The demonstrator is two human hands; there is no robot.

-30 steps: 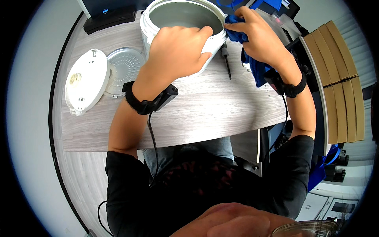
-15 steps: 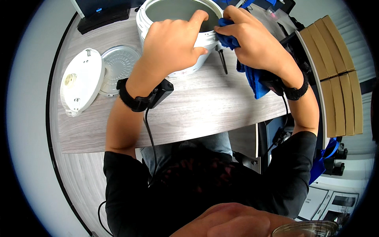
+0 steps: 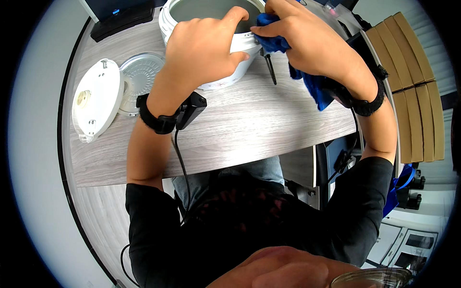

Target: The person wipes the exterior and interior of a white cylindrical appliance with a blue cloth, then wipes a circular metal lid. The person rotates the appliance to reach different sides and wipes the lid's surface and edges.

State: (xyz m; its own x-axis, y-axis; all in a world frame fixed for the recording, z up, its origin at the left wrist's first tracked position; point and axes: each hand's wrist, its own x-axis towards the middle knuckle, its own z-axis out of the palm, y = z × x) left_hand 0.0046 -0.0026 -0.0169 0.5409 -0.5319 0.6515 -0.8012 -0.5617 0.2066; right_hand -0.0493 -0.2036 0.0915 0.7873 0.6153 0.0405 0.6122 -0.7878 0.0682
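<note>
A white, round rice cooker body (image 3: 242, 44) stands without its lid at the far middle of the table, its grey inside partly showing. My left hand (image 3: 204, 48) grips its near rim, thumb outside and index finger over the edge; the other fingers are hidden. In my right hand (image 3: 309, 41) is a bunched blue cloth (image 3: 271, 38), pressed against the rim's right side, with its loose end hanging below the palm. To the left lie a white oval lid (image 3: 101, 103) and a clear ridged round cover (image 3: 144, 72), partly behind the lid.
A black stick-like part (image 3: 270, 69) hangs at the cooker's right side. The grey wood-grain table (image 3: 240, 125) has its front edge near my lap. A black case (image 3: 122, 25) lies far left. Cardboard boxes (image 3: 413, 91) stand at the right. Cables run from both wrist straps.
The cooker and my left hand have shifted slightly left. My right fingers and the cloth have moved left with the rim, while my right wrist has swung outward to the right.
</note>
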